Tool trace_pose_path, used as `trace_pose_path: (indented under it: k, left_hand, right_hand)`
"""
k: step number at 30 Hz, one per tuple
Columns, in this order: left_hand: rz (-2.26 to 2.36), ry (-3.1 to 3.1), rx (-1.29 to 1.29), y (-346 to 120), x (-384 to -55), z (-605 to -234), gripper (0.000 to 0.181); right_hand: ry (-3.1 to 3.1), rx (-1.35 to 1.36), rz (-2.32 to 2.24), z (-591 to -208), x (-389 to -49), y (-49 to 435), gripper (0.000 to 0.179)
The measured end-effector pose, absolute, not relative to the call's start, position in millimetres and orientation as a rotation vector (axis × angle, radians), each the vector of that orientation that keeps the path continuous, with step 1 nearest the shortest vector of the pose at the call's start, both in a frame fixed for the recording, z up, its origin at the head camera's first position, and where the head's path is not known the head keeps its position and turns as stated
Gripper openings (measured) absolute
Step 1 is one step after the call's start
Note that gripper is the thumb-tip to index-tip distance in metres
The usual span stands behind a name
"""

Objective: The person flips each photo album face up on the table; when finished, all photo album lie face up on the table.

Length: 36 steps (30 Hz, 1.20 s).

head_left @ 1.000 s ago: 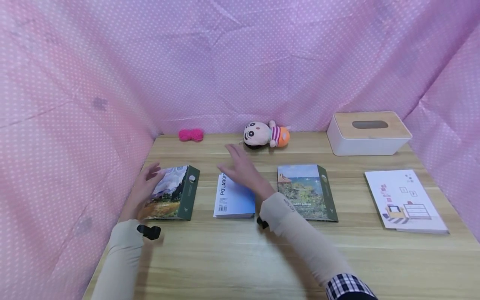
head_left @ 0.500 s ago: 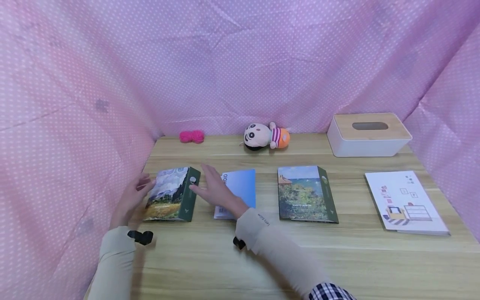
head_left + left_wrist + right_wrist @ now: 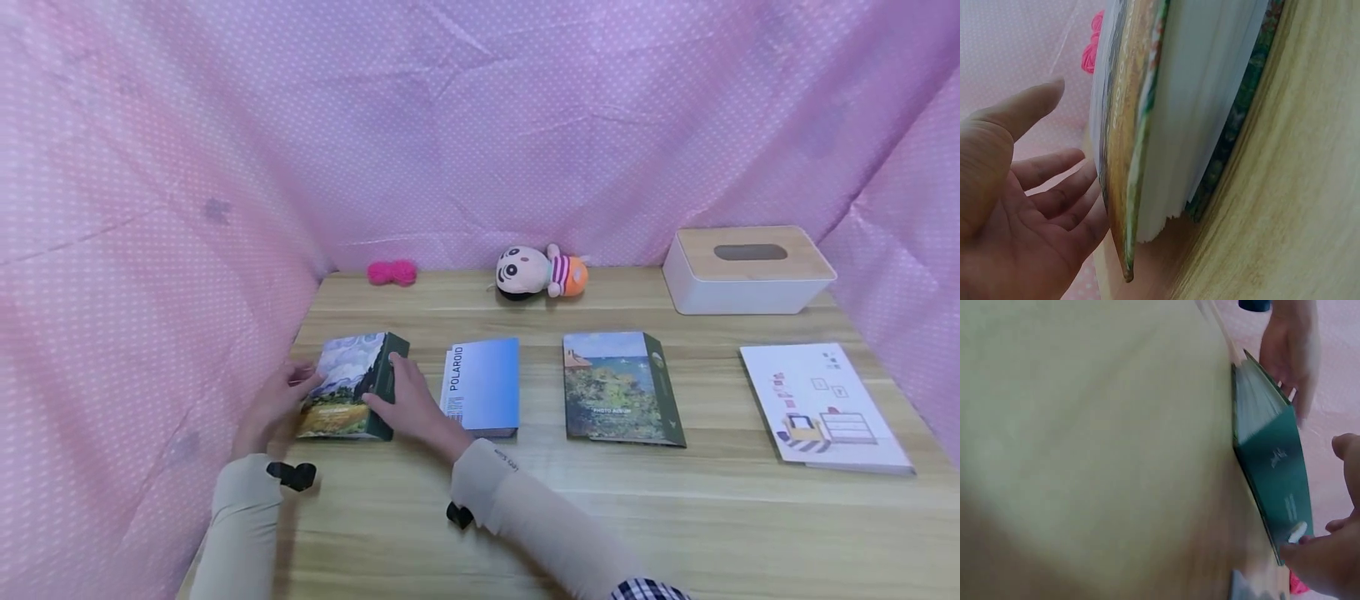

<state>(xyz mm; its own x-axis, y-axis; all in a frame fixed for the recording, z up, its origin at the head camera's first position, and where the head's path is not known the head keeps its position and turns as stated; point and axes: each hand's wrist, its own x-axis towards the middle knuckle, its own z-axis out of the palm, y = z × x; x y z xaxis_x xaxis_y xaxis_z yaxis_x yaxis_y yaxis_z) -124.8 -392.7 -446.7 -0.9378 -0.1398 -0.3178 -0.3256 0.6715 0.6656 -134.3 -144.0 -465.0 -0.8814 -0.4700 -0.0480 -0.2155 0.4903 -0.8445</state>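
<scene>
At the left of the table lies a thick photo album [image 3: 343, 385] with a painted landscape cover and a dark green spine. My left hand [image 3: 279, 404] is at its left edge, the thumb raised apart from the cover. In the left wrist view, the fingertips of the left hand [image 3: 1041, 212] reach the album's [image 3: 1129, 125] edge, partly hidden behind it. My right hand [image 3: 416, 412] is at the spine side, thumb and fingers spread. The right wrist view shows a fingertip of the right hand [image 3: 1332, 550] right at the green spine [image 3: 1279, 475], near its white round mark.
Right of the album lie a blue Polaroid book [image 3: 486, 387], a second painted photo album [image 3: 618, 387] and a white illustrated album [image 3: 825, 408]. Along the back are pink yarn [image 3: 392, 272], a plush doll [image 3: 540, 272] and a tissue box [image 3: 750, 271]. A pink dotted curtain [image 3: 480, 125] surrounds the table.
My right hand has moved left and toward me, from over the Polaroid book to the left album's spine. The left hand stays by that album's left edge, slightly lower. The albums keep their places.
</scene>
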Motion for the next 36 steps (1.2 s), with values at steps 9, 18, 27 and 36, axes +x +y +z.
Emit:
trace_pose_path:
  k: [9, 18, 27, 36]
  left_hand:
    - [1.096, 2.679, -0.290, -389.9, -128.6, -449.1, 0.064]
    - [1.162, 2.599, -0.416, -385.6, -128.0, -451.0, 0.057]
    - [1.199, 2.572, -0.442, -377.9, -125.2, -446.7, 0.059]
    - [1.267, 2.494, -0.450, -371.7, -126.8, -447.3, 0.064]
  right_hand:
    - [2.475, -0.533, -1.280, -470.1, -119.9, -154.0, 0.085]
    - [2.415, -0.491, -1.319, -473.6, -115.2, -155.1, 0.083]
    - [2.371, -0.452, -1.376, -468.9, -114.5, -152.6, 0.081]
    - [2.415, -0.497, -1.416, -454.4, -114.3, -148.7, 0.077]
